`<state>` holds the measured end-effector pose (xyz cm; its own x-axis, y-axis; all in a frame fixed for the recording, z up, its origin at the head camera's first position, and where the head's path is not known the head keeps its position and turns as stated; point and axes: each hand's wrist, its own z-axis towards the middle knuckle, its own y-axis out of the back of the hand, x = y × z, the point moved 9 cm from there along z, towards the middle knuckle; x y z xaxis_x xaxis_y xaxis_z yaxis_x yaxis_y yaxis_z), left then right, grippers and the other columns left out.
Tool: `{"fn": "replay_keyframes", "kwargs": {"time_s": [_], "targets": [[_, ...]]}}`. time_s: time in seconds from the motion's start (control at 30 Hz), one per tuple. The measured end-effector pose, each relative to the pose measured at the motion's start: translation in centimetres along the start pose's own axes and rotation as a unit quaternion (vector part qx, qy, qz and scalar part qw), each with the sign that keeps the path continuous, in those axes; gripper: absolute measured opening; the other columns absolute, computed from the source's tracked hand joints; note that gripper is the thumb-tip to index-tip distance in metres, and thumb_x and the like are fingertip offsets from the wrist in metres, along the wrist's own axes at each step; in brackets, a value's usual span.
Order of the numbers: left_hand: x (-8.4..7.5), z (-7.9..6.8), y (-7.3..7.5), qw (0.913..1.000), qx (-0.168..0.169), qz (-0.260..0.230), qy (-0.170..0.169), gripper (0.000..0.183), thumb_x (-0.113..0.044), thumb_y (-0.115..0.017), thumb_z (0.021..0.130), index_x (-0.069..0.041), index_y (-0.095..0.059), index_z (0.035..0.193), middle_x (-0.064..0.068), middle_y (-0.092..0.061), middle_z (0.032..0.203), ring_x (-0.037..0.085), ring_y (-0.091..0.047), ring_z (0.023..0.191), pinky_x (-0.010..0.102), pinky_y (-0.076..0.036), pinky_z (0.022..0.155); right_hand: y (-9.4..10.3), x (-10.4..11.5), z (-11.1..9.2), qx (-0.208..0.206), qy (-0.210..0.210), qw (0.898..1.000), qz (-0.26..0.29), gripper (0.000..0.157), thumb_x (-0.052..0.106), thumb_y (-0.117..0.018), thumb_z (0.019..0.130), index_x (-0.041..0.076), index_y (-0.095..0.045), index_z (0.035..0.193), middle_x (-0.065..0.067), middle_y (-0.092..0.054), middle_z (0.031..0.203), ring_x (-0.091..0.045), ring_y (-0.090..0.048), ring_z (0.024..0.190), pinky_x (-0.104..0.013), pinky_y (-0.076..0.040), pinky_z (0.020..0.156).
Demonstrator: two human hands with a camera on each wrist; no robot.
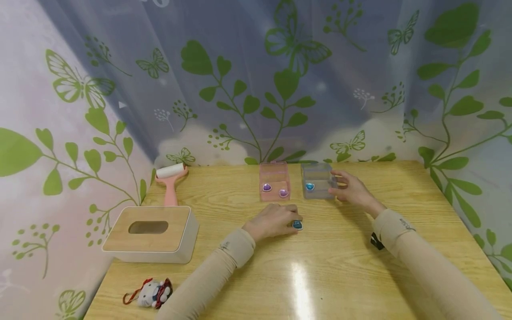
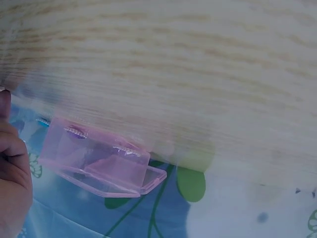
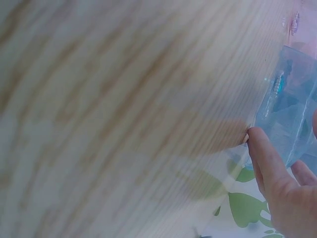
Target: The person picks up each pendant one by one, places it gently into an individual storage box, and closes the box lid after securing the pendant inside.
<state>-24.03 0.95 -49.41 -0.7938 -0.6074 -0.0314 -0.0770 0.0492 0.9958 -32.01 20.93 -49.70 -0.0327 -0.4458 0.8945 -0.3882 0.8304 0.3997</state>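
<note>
beige sleeves (image 1: 204, 275) lie nearest, reaching over the table (image 1: 344, 275) to the clear blue box (image 1: 322, 189). off the box's near left corner, the left hand (image 1: 274, 221) pinches a dark blue gem (image 1: 298, 225). the right hand (image 1: 354, 189) is spread at the box's right side. the gem looks light, hard and slick, best pinched by its pale rim; the thin, stiff box would probably slide unless braced by its walls.
</note>
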Motion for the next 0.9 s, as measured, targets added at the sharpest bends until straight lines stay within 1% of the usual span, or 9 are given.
{"fn": "replay_keyframes", "kwargs": {"time_s": [0.27,0.33,0.47,0.57,0.7,0.8,0.9], "targets": [[0.0,0.4,0.0,0.9997,-0.006,0.025,0.002,0.031,-0.05,-0.069,0.099,-0.027,-0.077,0.119,-0.008,-0.067,0.109,0.0,-0.053,0.073,0.013,-0.042,0.057,0.1,0.1,-0.1,-0.005,-0.001,1.0,-0.007,0.078,0.018,-0.064,0.106,0.006,-0.018,0.168,-0.038,-0.023,0.168,-0.058,-0.041,0.147,-0.06,-0.057,0.106],[0.0,0.4,0.0,0.9997,-0.01,0.024,0.002,0.029,-0.05,-0.07,0.099,-0.027,-0.077,0.116,-0.009,-0.066,0.107,0.0,-0.054,0.073,0.014,-0.043,0.057,0.1,0.1,-0.1,-0.006,-0.001,1.0,-0.008,0.078,0.018,-0.064,0.107,0.006,-0.018,0.168,-0.038,-0.023,0.168,-0.058,-0.041,0.147,-0.06,-0.056,0.106],[0.0,0.5,0.0,0.9998,-0.017,0.012,0.002,0.027,-0.048,-0.071,0.099,-0.028,-0.076,0.117,-0.009,-0.067,0.106,0.0,-0.054,0.075,0.014,-0.044,0.057,0.1,0.1,0.0,-0.002,-0.003,1.0,-0.002,0.078,0.017,-0.064,0.107,0.006,-0.017,0.169,-0.038,-0.022,0.168,-0.057,-0.042,0.147,-0.061,-0.055,0.108],[0.0,0.6,0.3,0.9996,-0.027,-0.005,0.007,0.028,-0.047,-0.07,0.1,-0.028,-0.076,0.12,-0.009,-0.07,0.107,0.001,-0.057,0.077,0.015,-0.046,0.058,0.0,0.0,0.0,-0.001,-0.006,1.0,0.0,0.078,0.018,-0.064,0.107,0.007,-0.017,0.169,-0.037,-0.022,0.168,-0.057,-0.042,0.147,-0.061,-0.055,0.109],[0.1,0.8,1.2,0.9976,-0.051,-0.042,0.023,0.032,-0.045,-0.069,0.101,-0.025,-0.075,0.125,-0.007,-0.074,0.114,0.003,-0.065,0.086,0.016,-0.054,0.069,0.0,0.0,0.1,-0.005,-0.005,1.0,-0.006,0.079,0.018,-0.064,0.106,0.007,-0.018,0.169,-0.037,-0.023,0.168,-0.057,-0.041,0.147,-0.061,-0.055,0.108],[0.4,1.1,2.0,0.994,-0.061,-0.082,0.04,0.034,-0.042,-0.071,0.1,-0.023,-0.074,0.129,-0.005,-0.074,0.122,0.006,-0.069,0.095,0.016,-0.056,0.075,0.1,0.0,0.2,-0.006,-0.003,1.0,-0.008,0.079,0.019,-0.065,0.106,0.007,-0.018,0.169,-0.037,-0.023,0.168,-0.057,-0.041,0.147,-0.061,-0.056,0.107],[0.8,1.4,3.0,0.9885,-0.063,-0.126,0.056,0.035,-0.037,-0.072,0.1,-0.019,-0.072,0.131,-0.002,-0.073,0.124,0.01,-0.071,0.1,0.016,-0.058,0.079,0.1,0.0,0.2,-0.005,-0.003,1.0,-0.007,0.079,0.019,-0.065,0.106,0.007,-0.018,0.169,-0.038,-0.023,0.168,-0.057,-0.043,0.146,-0.061,-0.056,0.107]]}}
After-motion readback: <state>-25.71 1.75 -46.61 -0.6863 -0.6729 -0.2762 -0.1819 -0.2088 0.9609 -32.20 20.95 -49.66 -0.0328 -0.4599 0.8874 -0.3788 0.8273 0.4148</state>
